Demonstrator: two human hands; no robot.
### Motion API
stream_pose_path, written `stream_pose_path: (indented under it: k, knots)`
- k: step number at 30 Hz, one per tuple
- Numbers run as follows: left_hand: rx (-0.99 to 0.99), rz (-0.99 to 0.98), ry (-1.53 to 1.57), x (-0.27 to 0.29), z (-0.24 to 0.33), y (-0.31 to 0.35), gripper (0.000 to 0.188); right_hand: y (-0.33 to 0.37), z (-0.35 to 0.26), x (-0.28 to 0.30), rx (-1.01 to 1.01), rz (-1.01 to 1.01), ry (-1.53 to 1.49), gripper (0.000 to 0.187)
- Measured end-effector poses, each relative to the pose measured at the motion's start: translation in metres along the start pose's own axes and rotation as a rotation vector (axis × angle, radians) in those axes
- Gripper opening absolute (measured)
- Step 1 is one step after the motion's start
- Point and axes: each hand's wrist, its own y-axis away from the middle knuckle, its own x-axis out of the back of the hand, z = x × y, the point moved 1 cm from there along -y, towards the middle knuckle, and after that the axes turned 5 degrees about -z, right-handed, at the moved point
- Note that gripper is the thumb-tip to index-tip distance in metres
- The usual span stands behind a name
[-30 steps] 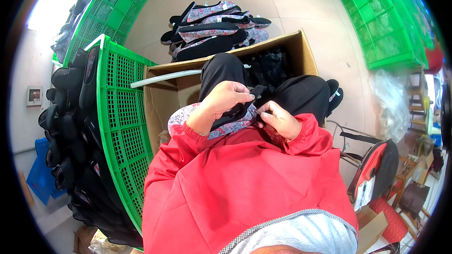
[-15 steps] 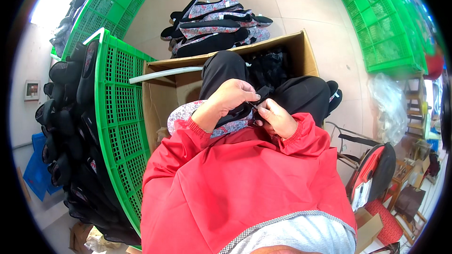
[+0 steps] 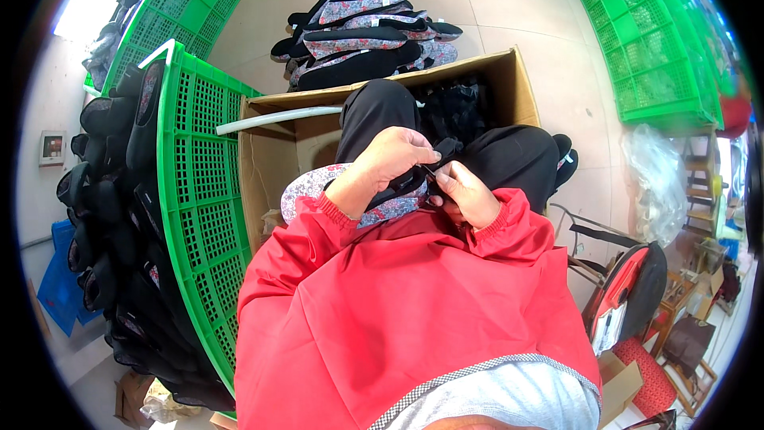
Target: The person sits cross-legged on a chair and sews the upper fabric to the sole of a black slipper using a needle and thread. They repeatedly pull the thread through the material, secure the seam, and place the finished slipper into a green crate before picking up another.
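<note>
On my lap lies a floral padded piece with black parts, its rounded sole-like end poking out past my left wrist. My left hand is closed, thumb and fingertips pinching a piece of black material at the edge of this padded piece. Close beside it, my right hand is closed too, its thumb pressed over a small dark thing too hidden to name. The fingertips of both hands are almost together between my knees. Under the hands, most of the padded piece's black part is covered.
An open cardboard box stands before my knees, with black items inside and a pale tube across it. Beyond lies a pile of floral and black padded pieces. Green crates flank me; a backpack sits at right.
My left hand has shifted up very slightly, still pinching the black material. The right hand keeps nearly the same place and grip. The whole view has moved a little.
</note>
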Motion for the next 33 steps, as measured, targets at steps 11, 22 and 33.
stream_pose_path:
  k: [11, 22, 33]
  knots:
    - [-0.004, 0.058, -0.04, -0.002, 0.001, 0.001, 0.012, -0.004, 0.005, -0.003, 0.136, 0.021, -0.005, 0.017]
    - [0.009, 0.078, 0.037, -0.007, -0.001, -0.007, 0.01, -0.014, 0.022, 0.003, 0.182, 0.101, 0.004, 0.017]
    - [-0.337, 0.385, -0.448, 0.006, 0.017, 0.022, 0.019, 0.003, 0.025, 0.0, 0.09, 0.18, -0.164, 0.019]
